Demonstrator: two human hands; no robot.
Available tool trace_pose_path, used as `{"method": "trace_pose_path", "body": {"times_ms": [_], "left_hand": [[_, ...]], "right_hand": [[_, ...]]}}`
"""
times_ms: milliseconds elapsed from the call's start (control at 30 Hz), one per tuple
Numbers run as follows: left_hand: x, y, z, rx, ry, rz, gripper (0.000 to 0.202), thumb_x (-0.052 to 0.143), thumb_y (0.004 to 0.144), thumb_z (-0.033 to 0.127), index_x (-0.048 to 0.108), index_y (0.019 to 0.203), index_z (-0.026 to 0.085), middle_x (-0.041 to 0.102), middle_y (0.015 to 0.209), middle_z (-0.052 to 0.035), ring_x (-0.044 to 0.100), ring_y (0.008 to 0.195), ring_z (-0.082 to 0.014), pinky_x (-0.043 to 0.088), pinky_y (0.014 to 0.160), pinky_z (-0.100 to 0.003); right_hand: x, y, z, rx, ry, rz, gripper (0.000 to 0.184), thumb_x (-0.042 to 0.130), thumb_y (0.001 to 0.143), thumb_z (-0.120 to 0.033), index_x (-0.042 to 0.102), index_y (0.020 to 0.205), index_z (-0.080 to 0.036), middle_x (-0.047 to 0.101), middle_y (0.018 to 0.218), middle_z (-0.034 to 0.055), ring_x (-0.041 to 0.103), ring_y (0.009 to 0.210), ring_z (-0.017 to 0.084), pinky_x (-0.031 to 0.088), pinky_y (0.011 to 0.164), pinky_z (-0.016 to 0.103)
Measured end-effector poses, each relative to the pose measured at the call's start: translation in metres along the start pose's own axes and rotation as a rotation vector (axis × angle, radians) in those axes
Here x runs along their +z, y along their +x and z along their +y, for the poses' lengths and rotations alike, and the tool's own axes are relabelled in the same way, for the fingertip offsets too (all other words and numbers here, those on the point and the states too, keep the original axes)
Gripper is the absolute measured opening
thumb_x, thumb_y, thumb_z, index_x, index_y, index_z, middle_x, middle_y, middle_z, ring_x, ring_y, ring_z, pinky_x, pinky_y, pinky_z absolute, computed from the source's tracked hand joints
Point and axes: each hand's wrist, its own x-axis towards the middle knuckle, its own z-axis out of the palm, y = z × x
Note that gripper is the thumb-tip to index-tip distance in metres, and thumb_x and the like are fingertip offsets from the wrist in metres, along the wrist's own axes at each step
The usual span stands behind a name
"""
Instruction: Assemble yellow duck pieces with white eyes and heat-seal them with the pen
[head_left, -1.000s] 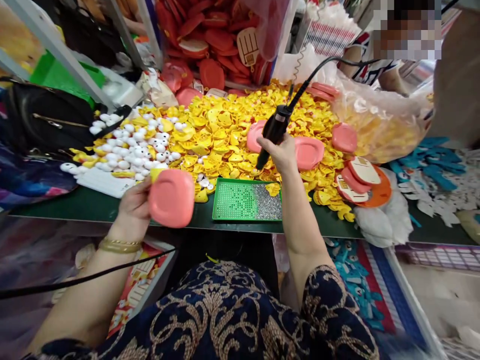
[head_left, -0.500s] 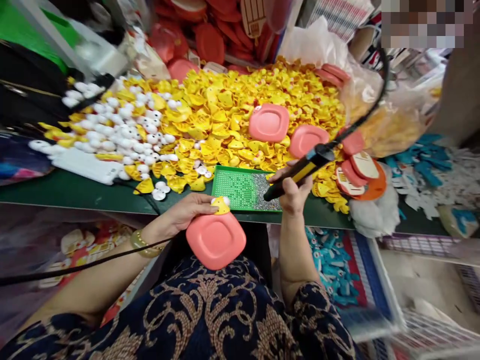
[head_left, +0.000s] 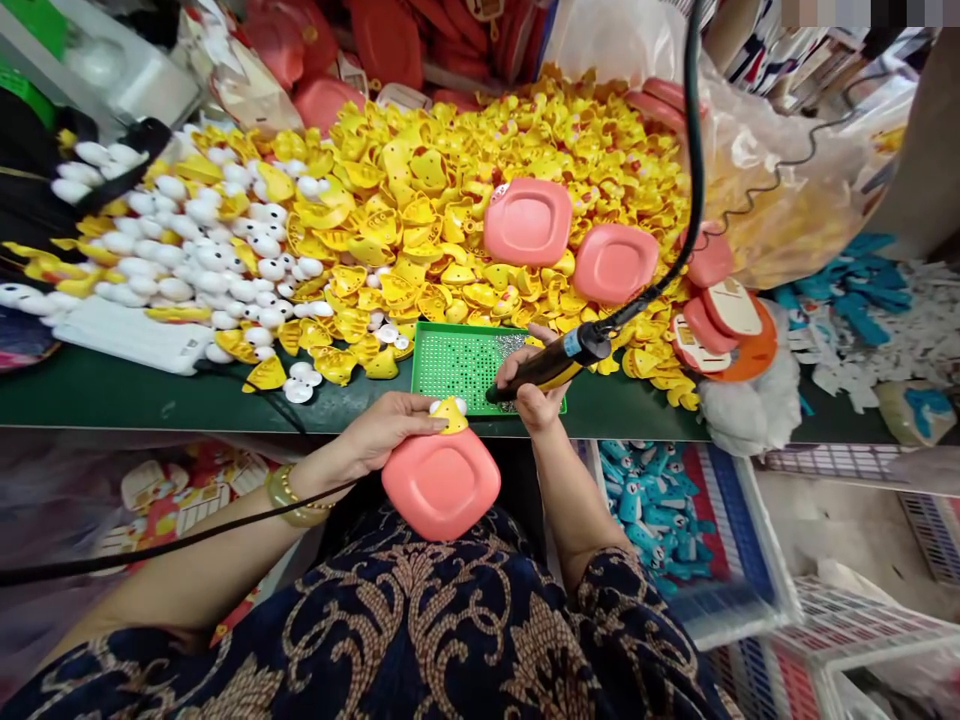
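My left hand point(head_left: 391, 432) pinches a small yellow plastic piece point(head_left: 451, 415) with white eyes, set against the upper edge of a coral-pink rounded-square plastic part point(head_left: 441, 486). The pink part hangs just in front of my body. In my right hand point(head_left: 536, 385) is a black and yellow electric screwdriver point(head_left: 551, 366), its cord running up from the rear end. The screwdriver's tip points left and down over a green perforated tray point(head_left: 454, 365). Small metal screws point(head_left: 511, 346) lie in the tray's right part, partly hidden behind the hand and tool.
A big heap of yellow plastic pieces point(head_left: 420, 220) covers the bench, with white eye parts point(head_left: 202, 230) at left. Two pink parts point(head_left: 527, 222) lie on the heap. Blue pieces point(head_left: 656, 510) fill a crate below right. A black cable point(head_left: 187, 535) crosses my left forearm.
The screwdriver has moved left and down, its tip now over the middle of the green tray. My left hand still holds the yellow piece and pink part, almost in place. The view has shifted slightly.
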Motion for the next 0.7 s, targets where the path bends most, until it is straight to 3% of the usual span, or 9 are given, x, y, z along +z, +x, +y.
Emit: {"method": "trace_pose_path", "body": {"times_ms": [267, 433, 700], "left_hand": [[0.0027, 0.0006, 0.0008, -0.021, -0.032, -0.001, 0.032, 0.086, 0.053, 0.019, 0.076, 0.082, 0.011, 0.073, 0.079, -0.0063, 0.062, 0.063, -0.0136, 0.049, 0.060, -0.020], [0.0010, 0.0034, -0.0034, -0.023, -0.042, 0.001, 0.033, 0.085, 0.055, 0.019, 0.076, 0.085, 0.010, 0.073, 0.082, -0.0090, 0.063, 0.067, -0.0155, 0.049, 0.064, -0.023], [0.0003, 0.0051, -0.0074, -0.023, -0.028, 0.013, 0.037, 0.085, 0.052, 0.023, 0.075, 0.084, 0.009, 0.071, 0.076, -0.0072, 0.061, 0.063, -0.0144, 0.047, 0.061, -0.022]], "right_hand": [[0.0010, 0.0019, 0.0043, 0.017, 0.001, 0.001, 0.076, 0.068, 0.066, -0.073, 0.046, 0.120, -0.024, 0.049, 0.066, -0.0043, 0.052, 0.050, 0.013, 0.046, 0.049, 0.027], [0.0013, 0.0007, 0.0030, -0.040, 0.111, -0.049, 0.066, 0.073, 0.073, -0.060, 0.046, 0.122, -0.025, 0.051, 0.069, -0.0041, 0.052, 0.052, 0.012, 0.046, 0.050, 0.025], [0.0045, 0.0006, -0.0011, -0.012, 0.053, -0.085, 0.063, 0.074, 0.070, -0.062, 0.051, 0.114, -0.023, 0.050, 0.069, -0.0041, 0.051, 0.052, 0.011, 0.045, 0.049, 0.024]]}}
